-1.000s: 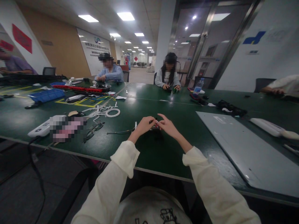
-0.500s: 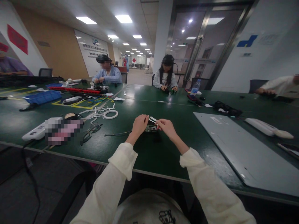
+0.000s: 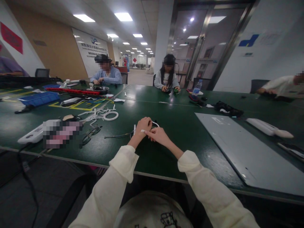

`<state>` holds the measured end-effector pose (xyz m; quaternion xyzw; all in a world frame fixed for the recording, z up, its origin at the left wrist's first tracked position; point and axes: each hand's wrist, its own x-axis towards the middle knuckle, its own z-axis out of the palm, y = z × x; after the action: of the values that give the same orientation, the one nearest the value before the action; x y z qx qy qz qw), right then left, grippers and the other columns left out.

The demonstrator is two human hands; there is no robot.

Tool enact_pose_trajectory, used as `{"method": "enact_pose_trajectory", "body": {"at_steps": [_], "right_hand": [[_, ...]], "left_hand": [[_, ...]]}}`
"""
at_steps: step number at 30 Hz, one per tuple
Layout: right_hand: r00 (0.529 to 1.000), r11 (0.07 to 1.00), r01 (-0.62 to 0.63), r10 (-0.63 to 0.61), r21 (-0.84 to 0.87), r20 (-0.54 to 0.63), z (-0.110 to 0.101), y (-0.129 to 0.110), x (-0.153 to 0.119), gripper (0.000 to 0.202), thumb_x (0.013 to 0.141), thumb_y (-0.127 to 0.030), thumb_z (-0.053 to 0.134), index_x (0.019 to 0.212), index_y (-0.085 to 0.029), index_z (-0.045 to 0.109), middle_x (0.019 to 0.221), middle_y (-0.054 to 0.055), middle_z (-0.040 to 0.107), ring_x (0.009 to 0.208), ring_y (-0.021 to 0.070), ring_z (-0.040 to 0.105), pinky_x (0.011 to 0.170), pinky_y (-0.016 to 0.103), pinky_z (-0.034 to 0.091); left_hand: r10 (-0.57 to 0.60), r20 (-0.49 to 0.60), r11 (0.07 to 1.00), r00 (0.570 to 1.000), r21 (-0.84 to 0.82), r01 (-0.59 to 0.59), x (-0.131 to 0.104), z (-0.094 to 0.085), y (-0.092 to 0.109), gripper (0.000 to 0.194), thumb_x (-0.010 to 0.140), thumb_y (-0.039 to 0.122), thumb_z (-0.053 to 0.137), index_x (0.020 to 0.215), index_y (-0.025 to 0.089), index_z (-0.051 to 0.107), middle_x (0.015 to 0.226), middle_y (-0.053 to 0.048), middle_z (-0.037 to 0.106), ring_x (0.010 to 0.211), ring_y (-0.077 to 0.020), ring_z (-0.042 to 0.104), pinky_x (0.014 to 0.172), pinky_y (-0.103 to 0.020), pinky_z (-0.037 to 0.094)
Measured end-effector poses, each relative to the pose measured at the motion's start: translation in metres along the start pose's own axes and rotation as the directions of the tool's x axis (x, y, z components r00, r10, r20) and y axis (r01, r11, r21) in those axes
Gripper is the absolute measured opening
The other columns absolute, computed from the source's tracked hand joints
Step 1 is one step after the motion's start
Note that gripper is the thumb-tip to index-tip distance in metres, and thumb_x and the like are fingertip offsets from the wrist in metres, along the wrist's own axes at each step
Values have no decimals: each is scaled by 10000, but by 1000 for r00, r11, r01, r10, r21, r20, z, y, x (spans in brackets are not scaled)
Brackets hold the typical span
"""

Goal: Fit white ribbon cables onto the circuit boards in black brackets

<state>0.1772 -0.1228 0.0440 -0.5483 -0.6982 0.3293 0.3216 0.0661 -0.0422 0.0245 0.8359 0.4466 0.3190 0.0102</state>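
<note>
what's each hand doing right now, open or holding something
Left hand: fingers curled; cannot tell what, if anything, it holds.
Right hand: fingertip at a small white piece; grip cannot be told.

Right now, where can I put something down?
Between the right hand and gray board, the green table is bare; a smaller patch lies between the white ring and left hand. It's crowded farther left, around the blue tray.

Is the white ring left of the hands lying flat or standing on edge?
Flat: the white ring shows as a broad oval, with the green table visible through its hole.
</note>
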Motion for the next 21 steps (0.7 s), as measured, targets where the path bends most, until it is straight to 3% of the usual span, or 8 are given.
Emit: {"method": "enact_pose_trajectory", "body": {"at_steps": [7,15,21], "right_hand": [[996,992,86,-89,93,31,-10,1,0,396,836,-468,491,676,-136,636,504,-12,557,405,48,459,459,169,380],[999,960,-47,51,276,-5,-10,-3,0,233,785,-374,599,780,-143,627,659,6,611,511,55,530,484,168,448],[1000,935,10,-11,355,1,-11,-6,0,280,724,-417,637,696,-140,618,560,-20,549,479,51,483,439,162,366]], "left_hand": [[-98,-79,939,992,-339,66,5,0,-11,146,831,206,447,760,179,571,748,-6,599,713,-129,552,693,-250,435],[-52,-23,916,998,-399,39,5,1,-8,183,845,241,437,769,170,587,747,-1,606,697,-120,546,686,-244,432],[-62,-5,916,998,-397,55,4,1,-10,183,837,242,450,770,162,601,724,-2,600,687,-119,537,676,-238,429]]}}
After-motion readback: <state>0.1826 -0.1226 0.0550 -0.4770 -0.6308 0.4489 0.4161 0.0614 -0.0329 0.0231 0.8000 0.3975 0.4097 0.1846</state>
